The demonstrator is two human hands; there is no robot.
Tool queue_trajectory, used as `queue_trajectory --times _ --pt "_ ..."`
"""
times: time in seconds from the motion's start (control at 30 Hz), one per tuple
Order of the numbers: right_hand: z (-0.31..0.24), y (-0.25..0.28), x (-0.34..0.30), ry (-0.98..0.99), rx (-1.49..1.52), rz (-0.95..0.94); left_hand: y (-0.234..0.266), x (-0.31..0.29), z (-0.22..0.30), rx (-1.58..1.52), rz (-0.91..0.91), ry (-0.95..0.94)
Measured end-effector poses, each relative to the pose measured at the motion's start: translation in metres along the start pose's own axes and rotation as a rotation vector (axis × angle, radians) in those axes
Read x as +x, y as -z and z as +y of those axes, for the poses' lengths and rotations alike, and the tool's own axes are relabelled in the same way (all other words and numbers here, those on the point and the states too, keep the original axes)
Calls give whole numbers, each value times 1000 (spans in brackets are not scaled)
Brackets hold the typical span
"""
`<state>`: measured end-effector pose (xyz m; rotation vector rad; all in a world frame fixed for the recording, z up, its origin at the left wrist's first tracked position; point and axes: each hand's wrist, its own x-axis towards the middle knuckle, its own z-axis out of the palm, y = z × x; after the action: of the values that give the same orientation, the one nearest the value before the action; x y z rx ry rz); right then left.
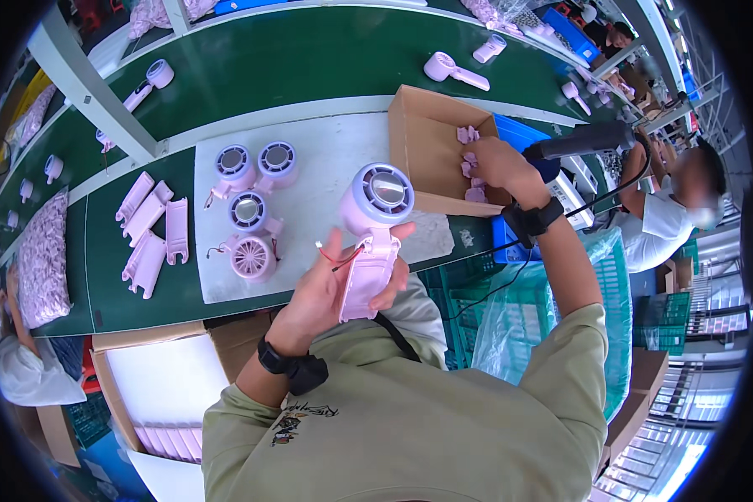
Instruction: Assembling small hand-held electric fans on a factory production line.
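Holding a pink fan [377, 243] upright, tilted slightly, left hand [325, 289] has fingers curled round its open-backed handle; thin red and black wires [347, 258] stick out at the neck. Fan sits in front of the chest, above the worktop's [142, 311] near edge. Right hand [495, 163] is inside a cardboard box [443, 203], at some small pink pieces [476, 194]; fingertips partly hidden, cannot tell whether it grips one. White mat [322, 159] left of the box: four fan heads [248, 211] grouped together. Left of the mat: several pink handle shells [176, 231] on green worktop, then a filled plastic bag [43, 259]. Black tool [590, 140] near right wrist.
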<state>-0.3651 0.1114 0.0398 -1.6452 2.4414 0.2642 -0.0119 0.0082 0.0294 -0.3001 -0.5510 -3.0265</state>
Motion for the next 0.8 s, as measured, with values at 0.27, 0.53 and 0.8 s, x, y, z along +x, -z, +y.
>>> queue_trajectory --times 0.27,0.53,0.8 --pt "-2 1 -6 -55 170 91 -14 0 2 648 38 -37" --pt "10 -13 -6 14 60 201 -2 -1 -10 764 146 -64" --pt "-2 -18 7 -77 -116 178 -1 -7 -9 523 158 -24"
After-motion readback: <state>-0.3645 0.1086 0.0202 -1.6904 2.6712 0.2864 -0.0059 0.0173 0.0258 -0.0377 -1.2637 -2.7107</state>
